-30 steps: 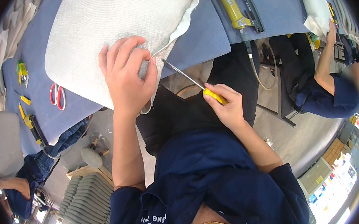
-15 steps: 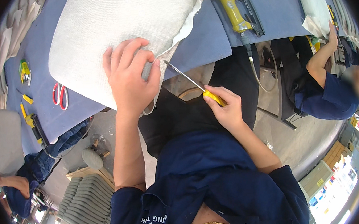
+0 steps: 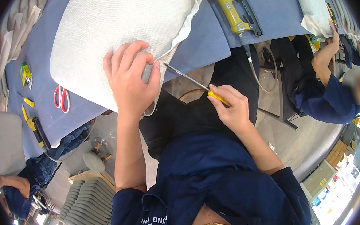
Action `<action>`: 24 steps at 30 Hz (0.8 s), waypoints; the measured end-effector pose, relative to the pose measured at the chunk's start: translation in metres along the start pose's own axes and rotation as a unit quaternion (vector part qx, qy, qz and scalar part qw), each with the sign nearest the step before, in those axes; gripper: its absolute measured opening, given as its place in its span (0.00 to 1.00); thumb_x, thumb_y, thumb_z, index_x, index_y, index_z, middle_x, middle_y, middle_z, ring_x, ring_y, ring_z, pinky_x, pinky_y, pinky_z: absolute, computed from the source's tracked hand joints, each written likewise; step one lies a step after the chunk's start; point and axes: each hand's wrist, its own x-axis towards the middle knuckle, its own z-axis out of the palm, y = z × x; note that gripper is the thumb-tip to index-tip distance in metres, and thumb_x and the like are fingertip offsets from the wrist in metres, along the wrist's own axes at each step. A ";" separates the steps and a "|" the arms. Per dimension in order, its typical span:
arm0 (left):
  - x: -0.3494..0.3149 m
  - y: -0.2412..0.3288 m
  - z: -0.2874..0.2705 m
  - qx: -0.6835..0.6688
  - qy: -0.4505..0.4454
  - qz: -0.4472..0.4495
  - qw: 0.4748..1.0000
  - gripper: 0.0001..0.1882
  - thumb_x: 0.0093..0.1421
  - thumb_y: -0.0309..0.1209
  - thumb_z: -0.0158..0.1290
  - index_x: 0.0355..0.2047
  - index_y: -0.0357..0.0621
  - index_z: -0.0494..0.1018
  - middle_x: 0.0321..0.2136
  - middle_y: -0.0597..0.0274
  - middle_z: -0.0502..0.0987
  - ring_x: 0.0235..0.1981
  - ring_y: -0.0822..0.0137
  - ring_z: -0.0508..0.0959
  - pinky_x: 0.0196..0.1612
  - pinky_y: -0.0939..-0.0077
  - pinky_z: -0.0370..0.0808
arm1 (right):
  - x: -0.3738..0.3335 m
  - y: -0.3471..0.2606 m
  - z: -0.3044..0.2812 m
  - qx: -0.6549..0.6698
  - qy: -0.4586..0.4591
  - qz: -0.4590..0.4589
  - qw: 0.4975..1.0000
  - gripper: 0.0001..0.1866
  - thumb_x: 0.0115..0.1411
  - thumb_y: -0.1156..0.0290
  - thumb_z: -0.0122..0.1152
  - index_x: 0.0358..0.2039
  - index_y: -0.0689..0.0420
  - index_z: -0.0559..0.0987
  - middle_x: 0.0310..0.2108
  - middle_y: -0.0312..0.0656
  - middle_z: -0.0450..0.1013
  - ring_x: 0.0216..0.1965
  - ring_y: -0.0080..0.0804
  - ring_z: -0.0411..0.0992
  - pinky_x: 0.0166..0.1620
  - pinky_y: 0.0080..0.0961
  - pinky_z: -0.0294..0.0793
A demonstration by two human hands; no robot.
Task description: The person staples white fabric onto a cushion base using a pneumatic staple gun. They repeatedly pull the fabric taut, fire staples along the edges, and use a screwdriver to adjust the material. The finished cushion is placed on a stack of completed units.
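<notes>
A pale fabric-covered cushion panel (image 3: 101, 30) lies on the table in front of me, its loose fabric edge running down its right side. My left hand (image 3: 131, 76) rests on the cushion's near right corner, fingers curled, thumb and forefinger gripping the fabric at the edge. In my right hand (image 3: 232, 106) is a screwdriver (image 3: 190, 78), held by its yellow handle. Its thin metal shaft points up and left, and the tip is at the cushion's edge beside my left thumb. Whether the tip touches the fabric I cannot tell.
A yellow staple gun (image 3: 232, 11) with a hose lies right of the cushion on the blue-grey table (image 3: 208, 38). Red-handled scissors (image 3: 61, 98), a small yellow screwdriver (image 3: 27, 101) and another staple gun (image 3: 36, 130) lie left. Co-workers sit at both sides; grey panels (image 3: 88, 204) are stacked lower left.
My right hand and the screwdriver have shifted slightly to the right, the tip dropping a little along the cushion's edge. My left hand keeps its grip there.
</notes>
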 end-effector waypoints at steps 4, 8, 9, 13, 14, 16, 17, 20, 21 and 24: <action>-0.001 0.000 0.000 0.006 0.003 0.002 1.000 0.09 0.59 0.26 0.71 0.34 0.48 0.79 0.55 0.66 0.87 0.63 0.53 0.82 0.76 0.37 0.64 | 0.002 0.005 0.002 0.019 -0.004 0.003 1.000 0.15 0.68 0.75 0.78 0.54 0.59 0.91 0.44 0.46 0.89 0.41 0.40 0.89 0.46 0.31 0.87; 0.000 0.001 0.000 0.005 0.003 0.000 1.000 0.09 0.59 0.26 0.71 0.34 0.48 0.79 0.55 0.65 0.87 0.63 0.53 0.82 0.77 0.37 0.64 | -0.006 0.022 0.017 0.154 -0.098 0.121 0.976 0.15 0.73 0.74 0.74 0.59 0.60 0.89 0.41 0.45 0.88 0.37 0.32 0.86 0.45 0.29 0.85; 0.000 0.001 0.001 0.003 0.003 -0.001 1.000 0.09 0.59 0.26 0.71 0.34 0.48 0.79 0.55 0.65 0.87 0.63 0.53 0.82 0.77 0.37 0.64 | -0.009 0.026 0.020 0.207 -0.136 0.174 0.953 0.15 0.74 0.73 0.73 0.60 0.61 0.88 0.40 0.44 0.88 0.37 0.29 0.85 0.45 0.28 0.85; -0.001 0.000 0.001 0.004 0.003 -0.003 1.000 0.09 0.59 0.26 0.71 0.34 0.48 0.80 0.55 0.65 0.87 0.64 0.53 0.82 0.77 0.37 0.64 | -0.015 0.031 0.032 0.291 -0.158 0.223 0.917 0.14 0.79 0.71 0.70 0.60 0.62 0.86 0.39 0.40 0.86 0.36 0.24 0.81 0.43 0.25 0.82; -0.001 0.000 0.001 0.006 0.001 -0.003 1.000 0.09 0.59 0.26 0.71 0.34 0.48 0.80 0.55 0.65 0.87 0.64 0.53 0.82 0.77 0.37 0.64 | -0.016 0.034 0.033 0.326 -0.171 0.242 0.898 0.15 0.80 0.70 0.68 0.61 0.62 0.86 0.39 0.40 0.85 0.35 0.24 0.80 0.41 0.25 0.81; -0.001 0.001 0.000 0.007 -0.003 -0.005 1.000 0.09 0.59 0.26 0.71 0.34 0.48 0.80 0.55 0.65 0.87 0.64 0.53 0.82 0.77 0.37 0.64 | -0.015 0.038 0.031 0.392 -0.196 0.278 0.855 0.16 0.83 0.66 0.64 0.63 0.61 0.84 0.39 0.39 0.84 0.34 0.24 0.78 0.39 0.24 0.78; -0.001 0.001 0.000 0.008 -0.002 -0.005 1.000 0.09 0.59 0.26 0.71 0.35 0.48 0.80 0.55 0.65 0.87 0.64 0.53 0.82 0.77 0.37 0.64 | -0.014 0.038 0.028 0.467 -0.229 0.298 0.801 0.17 0.84 0.64 0.62 0.64 0.61 0.84 0.39 0.40 0.83 0.33 0.24 0.77 0.38 0.24 0.77; -0.001 0.001 0.000 0.006 -0.003 -0.005 1.000 0.09 0.60 0.27 0.71 0.35 0.48 0.80 0.55 0.65 0.87 0.64 0.53 0.81 0.77 0.37 0.64 | -0.013 0.040 0.027 0.626 -0.303 0.320 0.643 0.21 0.87 0.57 0.56 0.65 0.60 0.81 0.37 0.41 0.80 0.31 0.26 0.75 0.35 0.24 0.74; -0.001 0.001 0.000 0.003 -0.003 -0.005 1.000 0.09 0.60 0.27 0.71 0.35 0.48 0.80 0.55 0.65 0.87 0.64 0.53 0.81 0.77 0.37 0.64 | -0.014 0.038 0.028 0.604 -0.287 0.323 0.669 0.20 0.87 0.58 0.57 0.65 0.60 0.81 0.37 0.40 0.80 0.31 0.25 0.75 0.35 0.24 0.74; -0.001 0.000 -0.001 0.004 -0.007 -0.005 1.000 0.09 0.60 0.27 0.71 0.35 0.48 0.80 0.56 0.65 0.87 0.64 0.53 0.81 0.77 0.38 0.64 | -0.017 0.020 0.035 0.512 -0.216 0.337 0.760 0.18 0.84 0.62 0.63 0.64 0.59 0.80 0.39 0.40 0.81 0.32 0.24 0.76 0.38 0.24 0.78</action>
